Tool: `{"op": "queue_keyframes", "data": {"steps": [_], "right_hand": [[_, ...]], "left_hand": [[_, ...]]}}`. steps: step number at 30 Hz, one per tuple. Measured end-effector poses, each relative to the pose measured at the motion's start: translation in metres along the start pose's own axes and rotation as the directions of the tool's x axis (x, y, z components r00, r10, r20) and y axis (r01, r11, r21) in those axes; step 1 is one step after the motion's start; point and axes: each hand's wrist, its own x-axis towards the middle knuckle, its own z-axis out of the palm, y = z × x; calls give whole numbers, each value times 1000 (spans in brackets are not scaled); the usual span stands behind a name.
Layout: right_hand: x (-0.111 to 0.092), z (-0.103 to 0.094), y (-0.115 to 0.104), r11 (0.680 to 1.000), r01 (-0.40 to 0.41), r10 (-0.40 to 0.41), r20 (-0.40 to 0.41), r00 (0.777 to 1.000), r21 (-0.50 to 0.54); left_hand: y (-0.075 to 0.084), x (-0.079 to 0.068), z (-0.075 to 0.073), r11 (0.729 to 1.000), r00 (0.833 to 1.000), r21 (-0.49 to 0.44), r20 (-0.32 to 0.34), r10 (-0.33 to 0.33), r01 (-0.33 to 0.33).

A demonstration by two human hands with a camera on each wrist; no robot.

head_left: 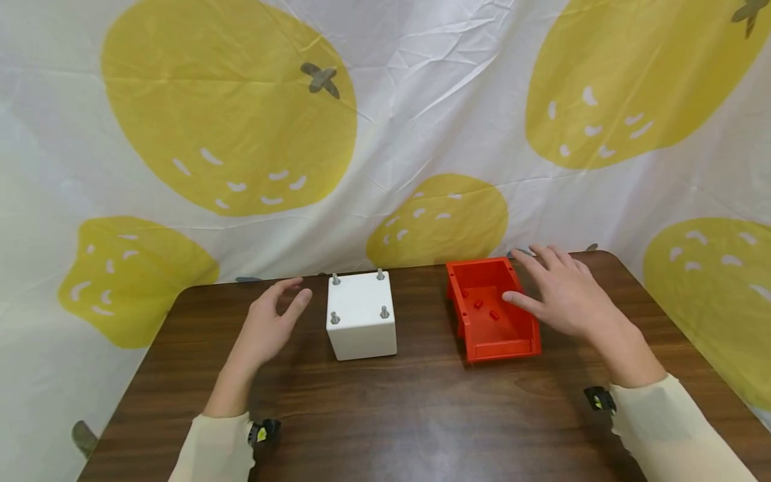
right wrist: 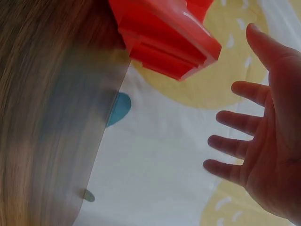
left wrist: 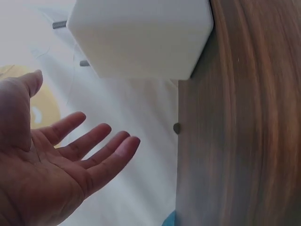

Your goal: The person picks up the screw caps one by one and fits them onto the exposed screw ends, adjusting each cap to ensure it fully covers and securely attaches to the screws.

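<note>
Small red pieces (head_left: 478, 304) lie loose on the floor of the red bin (head_left: 501, 349), at the right of the scene on the wooden desk (head_left: 421, 415). Three show, in a rough line from far left to near right; they are too small for each long axis to be read with certainty. The right grip (head_left: 560, 301) is much the nearer: a spread hand, thumb well away from the fingers, holding nothing. It hangs at the bin's right wall, and in the head view the thumb tip reaches across the bin's inside, so the pieces lie to its left and lower down. The bin runs long from near to far, its low lip on the near side; its right wall seems to stand between the palm and the pieces.

The left grip (head_left: 268, 328) is also spread and holds nothing, just left of the white block (head_left: 364, 341) and not touching it. Four metal bolts (head_left: 384, 312) stand upright at the block's top corners. The block sits between the left grip and the bin, apart from both. Behind the desk hangs a white cloth (head_left: 409, 134) printed with yellow fruit.
</note>
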Motion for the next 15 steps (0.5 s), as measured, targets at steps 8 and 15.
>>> {"op": "queue_keyframes", "data": {"steps": [8, 15], "right_hand": [[10, 6, -13, 992, 128, -129, -77, 989, -19], [22, 14, -21, 981, 195, -196, -81, 977, -21]], "left_hand": [[3, 5, 9, 962, 996, -259, 16, -87, 88], [4, 10, 17, 894, 986, -416, 36, -163, 163]]}}
